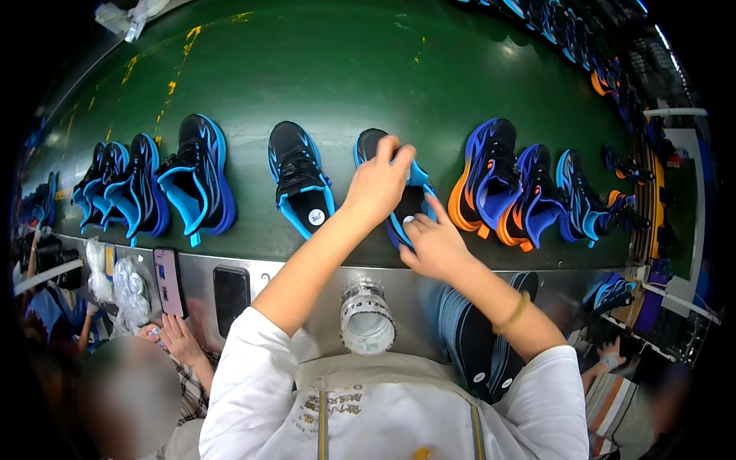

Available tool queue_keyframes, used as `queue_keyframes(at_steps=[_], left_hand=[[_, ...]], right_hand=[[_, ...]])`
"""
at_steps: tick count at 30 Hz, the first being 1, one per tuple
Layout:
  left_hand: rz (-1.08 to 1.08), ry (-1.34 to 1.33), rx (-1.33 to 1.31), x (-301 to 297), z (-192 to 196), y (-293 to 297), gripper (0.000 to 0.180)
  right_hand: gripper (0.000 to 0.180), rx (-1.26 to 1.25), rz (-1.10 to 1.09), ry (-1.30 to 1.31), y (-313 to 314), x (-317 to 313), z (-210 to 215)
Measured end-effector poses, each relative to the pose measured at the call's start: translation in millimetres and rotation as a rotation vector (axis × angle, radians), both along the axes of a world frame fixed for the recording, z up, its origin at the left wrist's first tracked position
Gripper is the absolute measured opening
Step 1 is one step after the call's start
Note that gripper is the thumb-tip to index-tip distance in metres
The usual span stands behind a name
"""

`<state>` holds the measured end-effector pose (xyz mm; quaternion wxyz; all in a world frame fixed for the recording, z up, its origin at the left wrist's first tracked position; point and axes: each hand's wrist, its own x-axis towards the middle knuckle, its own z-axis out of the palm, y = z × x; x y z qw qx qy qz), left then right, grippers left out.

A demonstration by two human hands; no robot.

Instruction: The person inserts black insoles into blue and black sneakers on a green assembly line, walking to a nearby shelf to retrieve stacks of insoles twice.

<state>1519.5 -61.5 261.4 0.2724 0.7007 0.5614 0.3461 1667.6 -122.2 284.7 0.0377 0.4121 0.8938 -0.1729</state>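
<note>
A black and blue sneaker (pixel 410 201) lies on the green belt straight ahead, toe pointing away. Over its laces and tongue my left hand (pixel 379 180) is closed, fingers bent. At the heel opening my right hand (pixel 435 244) grips the collar, some fingers reaching inside. A small white spot shows by its fingertips; the rest of the inside is hidden by my hands. Left of it sits a matching sneaker (pixel 297 165) with a round white sticker on its insole. Long black and blue-grey striped insoles (pixel 468 330) with white stickers rest near my right forearm.
More sneakers stand along the green belt (pixel 345 69): blue-trimmed ones (pixel 198 172) at left, orange and purple ones (pixel 491 172) at right. A clear jar (pixel 368 318) stands before me on the metal ledge. Phones (pixel 231 295) and plastic bags lie left; co-workers' hands (pixel 182 341) appear at both sides.
</note>
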Motion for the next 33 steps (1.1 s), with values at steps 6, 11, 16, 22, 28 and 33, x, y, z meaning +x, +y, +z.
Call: queue_keyframes(at_steps=[6, 11, 16, 22, 28, 33], left_hand=[[-0.317, 0.277, 0.196, -30, 4, -25, 0.028], [-0.272, 0.295, 0.342, -33, 1, -42, 0.035], [-0.228, 0.548, 0.044, -4, -4, 2, 0.041], [-0.355, 0.841, 0.096, -5, -8, -1, 0.031], [-0.356, 1.196, 0.329, -8, -28, -12, 0.027], [-0.413, 1.338, 0.390, -8, -33, -15, 0.031]], right_hand=[[0.011, 0.217, -0.196, 0.283, -80, 19, -3], [0.020, 0.229, -0.184, 0.273, -81, 9, 4], [0.029, 0.283, -0.137, -0.170, -30, -3, -3], [0.030, -0.310, 0.136, -0.640, 10, -37, -24], [0.060, -0.402, -0.046, -0.419, 3, -30, -25], [0.067, -0.429, -0.079, -0.381, 1, -32, -9]])
